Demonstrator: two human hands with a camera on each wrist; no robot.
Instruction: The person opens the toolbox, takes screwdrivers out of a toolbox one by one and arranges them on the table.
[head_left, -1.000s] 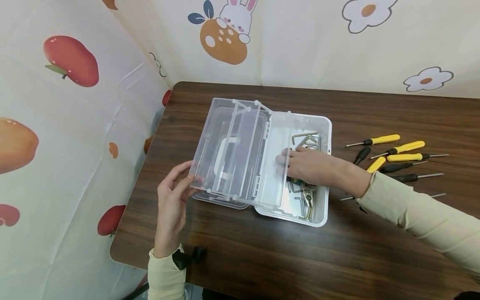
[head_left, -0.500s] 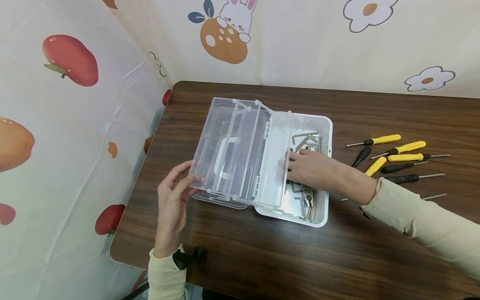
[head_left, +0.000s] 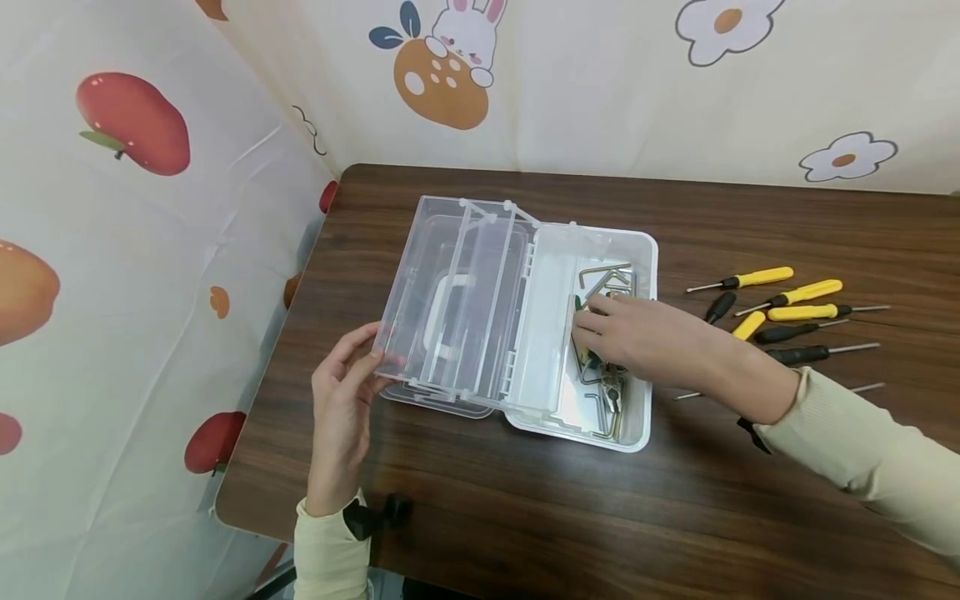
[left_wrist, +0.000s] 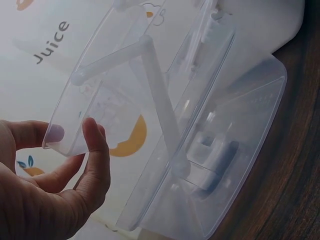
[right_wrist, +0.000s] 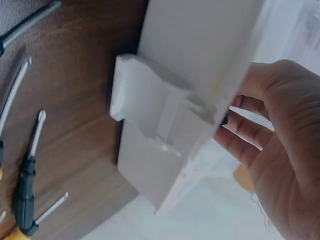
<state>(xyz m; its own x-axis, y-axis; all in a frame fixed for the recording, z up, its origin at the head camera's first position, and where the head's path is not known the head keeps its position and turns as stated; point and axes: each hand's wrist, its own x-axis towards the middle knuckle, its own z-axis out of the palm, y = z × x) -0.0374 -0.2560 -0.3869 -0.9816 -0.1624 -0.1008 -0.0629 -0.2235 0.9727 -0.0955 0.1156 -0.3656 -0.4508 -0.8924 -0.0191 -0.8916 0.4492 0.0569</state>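
My left hand (head_left: 345, 404) pinches the near left corner of a clear plastic lid (head_left: 480, 275), thumb on one side and fingers on the other, as the left wrist view shows. The lid stands folded open to the left of a white toolbox base (head_left: 641, 417). My right hand (head_left: 630, 337) reaches into the base with bent fingers, among metal hex keys (head_left: 603, 417). Something dark green (head_left: 592, 360) shows beside its fingers. In the right wrist view, the box wall (right_wrist: 200, 45) partly hides the fingertips, and a small dark bit shows near them; whether they grip it is unclear.
Several screwdrivers with yellow handles (head_left: 806, 292) or black handles (head_left: 797, 355) lie to the right of the box, some under the right forearm. The brown wooden table (head_left: 480, 500) meets a patterned cloth (head_left: 600, 100) behind and at the left.
My right hand has drawn slightly to the right inside the box, its fingers more bent, uncovering green beside the fingertips. My left hand and the lid have stayed in place.
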